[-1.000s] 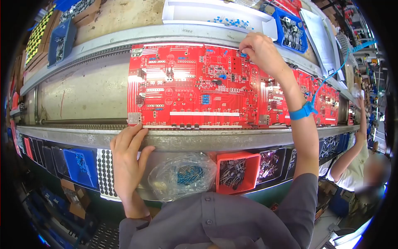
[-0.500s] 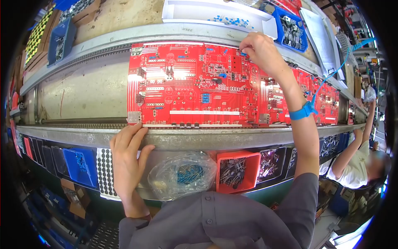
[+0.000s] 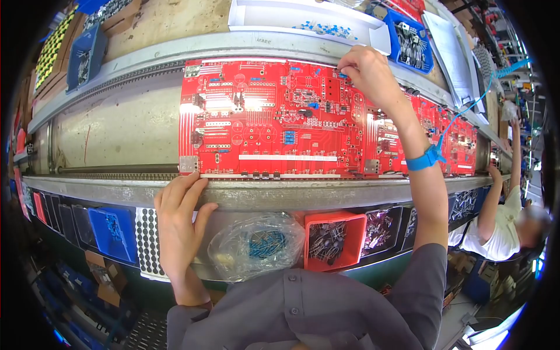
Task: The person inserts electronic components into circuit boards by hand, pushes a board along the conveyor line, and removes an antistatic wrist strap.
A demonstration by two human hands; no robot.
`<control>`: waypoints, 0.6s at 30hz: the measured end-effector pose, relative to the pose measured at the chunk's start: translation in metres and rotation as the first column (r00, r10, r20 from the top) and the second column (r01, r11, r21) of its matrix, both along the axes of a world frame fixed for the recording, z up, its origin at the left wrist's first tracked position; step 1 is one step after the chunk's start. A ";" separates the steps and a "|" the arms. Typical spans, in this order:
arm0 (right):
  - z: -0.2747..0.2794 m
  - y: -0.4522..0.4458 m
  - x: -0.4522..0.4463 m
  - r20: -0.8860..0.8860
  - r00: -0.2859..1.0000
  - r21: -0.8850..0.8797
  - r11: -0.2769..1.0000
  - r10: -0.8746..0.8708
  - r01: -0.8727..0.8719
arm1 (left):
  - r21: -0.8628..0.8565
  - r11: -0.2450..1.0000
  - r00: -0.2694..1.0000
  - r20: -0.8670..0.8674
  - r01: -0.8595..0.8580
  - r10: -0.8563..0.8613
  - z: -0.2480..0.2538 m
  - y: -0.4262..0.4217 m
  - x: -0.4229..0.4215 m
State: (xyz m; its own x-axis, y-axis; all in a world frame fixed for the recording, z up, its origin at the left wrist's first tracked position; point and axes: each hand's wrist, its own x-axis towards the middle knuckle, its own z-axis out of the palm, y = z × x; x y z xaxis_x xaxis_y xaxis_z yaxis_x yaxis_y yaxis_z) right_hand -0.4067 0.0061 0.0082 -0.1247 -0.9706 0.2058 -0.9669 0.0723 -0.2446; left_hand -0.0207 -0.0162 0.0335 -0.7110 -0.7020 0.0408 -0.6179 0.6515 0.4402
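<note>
A red circuit board (image 3: pixel 262 137) fitted with small parts lies on the conveyor rails in front of me. Over its far right corner, my right hand (image 3: pixel 366 67) is closed in a pinch, wearing a blue wrist strap (image 3: pixel 426 157). A small blue component (image 3: pixel 342 76) shows at those fingertips, partly hidden by them. My left hand (image 3: pixel 179 213) rests on the near metal rail (image 3: pixel 262 195) with fingers stretched out and thumb apart, its fingertips at the board's near left corner. It holds nothing.
More red boards (image 3: pixel 434 137) continue rightward along the rails. Beyond them are a white box (image 3: pixel 280 20) of blue parts and a blue bin (image 3: pixel 408 44). Nearer me are a clear plastic bag (image 3: pixel 256 245), a red bin (image 3: pixel 335 242) and a blue tray (image 3: pixel 114 233). A co-worker (image 3: pixel 496 233) is at right.
My hands stay almost in place, the right one still pinching at the same corner. The co-worker's arms and body have shifted slightly at the far right.
</note>
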 end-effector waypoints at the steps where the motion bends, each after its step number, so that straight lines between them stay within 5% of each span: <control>1: 0.000 0.000 0.000 -0.006 1.000 -0.002 1.000 0.000 0.000 | -0.001 1.000 1.000 0.000 0.000 0.000 0.000 0.000 0.000; 18: 0.000 -0.001 -0.002 0.002 1.000 -0.015 1.000 0.010 -0.010 | 0.011 1.000 1.000 -0.008 -0.005 0.005 0.000 -0.001 0.000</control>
